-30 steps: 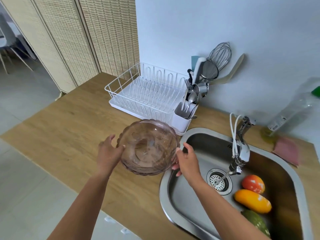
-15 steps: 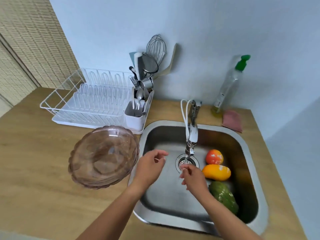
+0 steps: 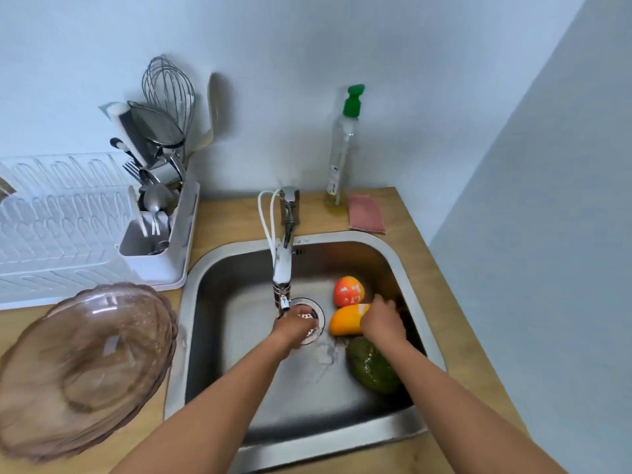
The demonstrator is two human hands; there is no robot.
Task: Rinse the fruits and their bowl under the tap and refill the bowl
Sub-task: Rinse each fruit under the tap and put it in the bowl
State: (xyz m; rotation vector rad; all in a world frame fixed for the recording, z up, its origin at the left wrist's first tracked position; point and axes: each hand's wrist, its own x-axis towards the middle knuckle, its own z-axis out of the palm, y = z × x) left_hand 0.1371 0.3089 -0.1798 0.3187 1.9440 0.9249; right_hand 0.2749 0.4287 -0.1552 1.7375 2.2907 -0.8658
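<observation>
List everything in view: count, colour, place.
counter: one, wooden, along the wall
sink: one, steel, set in counter
tap: one, chrome-white, over sink
bowl: one, translucent pink-brown, counter left of sink
red-orange fruit: one, in sink, farthest
yellow fruit: one, in sink, middle
green fruit: one, in sink, nearest
dish rack: one, white, back left
utensils: several, metal, rack's caddy
soap bottle: one, clear, green cap, by wall
sponge: one, pink, beside bottle
left hand: one, under tap
right hand: one, on yellow fruit
</observation>
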